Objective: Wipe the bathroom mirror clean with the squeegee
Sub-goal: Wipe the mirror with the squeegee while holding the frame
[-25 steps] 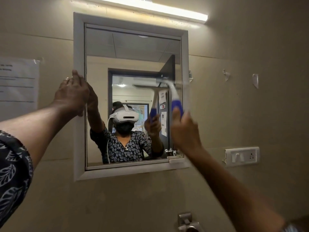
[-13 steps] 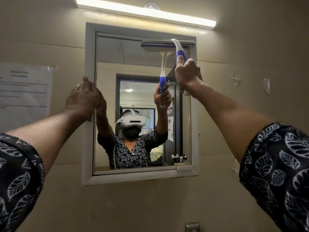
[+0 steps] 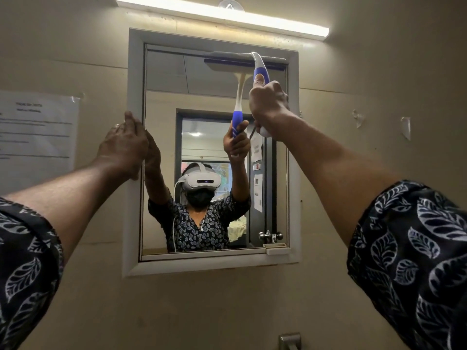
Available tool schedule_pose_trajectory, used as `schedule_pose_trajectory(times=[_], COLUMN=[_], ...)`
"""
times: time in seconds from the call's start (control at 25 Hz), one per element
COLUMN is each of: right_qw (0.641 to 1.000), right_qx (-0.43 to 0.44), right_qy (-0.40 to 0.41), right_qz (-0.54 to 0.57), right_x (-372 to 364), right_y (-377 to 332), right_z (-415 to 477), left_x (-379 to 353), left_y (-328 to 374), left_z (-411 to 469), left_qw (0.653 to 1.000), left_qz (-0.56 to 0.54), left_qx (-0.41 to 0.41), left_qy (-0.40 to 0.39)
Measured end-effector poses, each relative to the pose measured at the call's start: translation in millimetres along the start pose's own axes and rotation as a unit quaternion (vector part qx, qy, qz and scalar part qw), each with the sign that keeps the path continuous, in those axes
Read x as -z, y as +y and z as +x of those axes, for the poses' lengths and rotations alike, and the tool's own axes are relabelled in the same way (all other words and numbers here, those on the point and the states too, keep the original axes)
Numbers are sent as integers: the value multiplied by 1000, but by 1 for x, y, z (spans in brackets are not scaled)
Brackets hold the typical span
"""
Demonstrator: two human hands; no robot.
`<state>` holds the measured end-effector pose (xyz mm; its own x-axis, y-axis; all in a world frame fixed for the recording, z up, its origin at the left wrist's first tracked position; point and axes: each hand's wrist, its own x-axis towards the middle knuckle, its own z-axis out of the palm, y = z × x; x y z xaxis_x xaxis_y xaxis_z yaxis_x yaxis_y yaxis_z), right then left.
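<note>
Beige wall surrounds the white-framed mirror (image 3: 166, 97), with a light strip (image 3: 222, 13) glowing above it and a paper notice (image 3: 35, 130) taped up at the left. My right hand (image 3: 267, 102) is wrapped around the blue-and-white handle of the squeegee (image 3: 258, 68), whose blade lies against the glass along the mirror's top edge, toward the right. My left hand (image 3: 123, 145) rests relaxed, fingers fairly straight, against the frame's left side.

The squeegee (image 3: 258, 72) sits top right on the mirror (image 3: 166, 97), right hand (image 3: 267, 102) gripping below; left hand (image 3: 123, 145) rests on its left edge, notice (image 3: 38, 130) beyond.
</note>
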<state>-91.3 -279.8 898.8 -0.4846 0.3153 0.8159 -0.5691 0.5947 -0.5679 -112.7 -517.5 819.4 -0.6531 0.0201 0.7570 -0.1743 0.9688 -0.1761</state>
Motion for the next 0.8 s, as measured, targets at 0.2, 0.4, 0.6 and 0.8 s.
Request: schedule_pose_trajectory(times=[0.2, 0.4, 0.6, 0.8], right_qw=[1000, 999, 994, 976], right_qx=[-26, -43, -82, -197], right_qy=[-7, -18, -57, -72], right_qz=[-8, 24, 43, -64], right_x=[1, 0, -6, -14], right_y=[6, 34, 112, 168], right_z=[-18, -68, -206, -308], left_x=[-2, -2, -3, -5], left_y=[-4, -4, -5, -4], left_z=[1, 2, 2, 5], left_qw=[1000, 1000, 1000, 1000], left_qz=[-2, -12, -19, -6], left_qx=[-6, -9, -12, -12], left_qy=[-2, -5, 1, 4])
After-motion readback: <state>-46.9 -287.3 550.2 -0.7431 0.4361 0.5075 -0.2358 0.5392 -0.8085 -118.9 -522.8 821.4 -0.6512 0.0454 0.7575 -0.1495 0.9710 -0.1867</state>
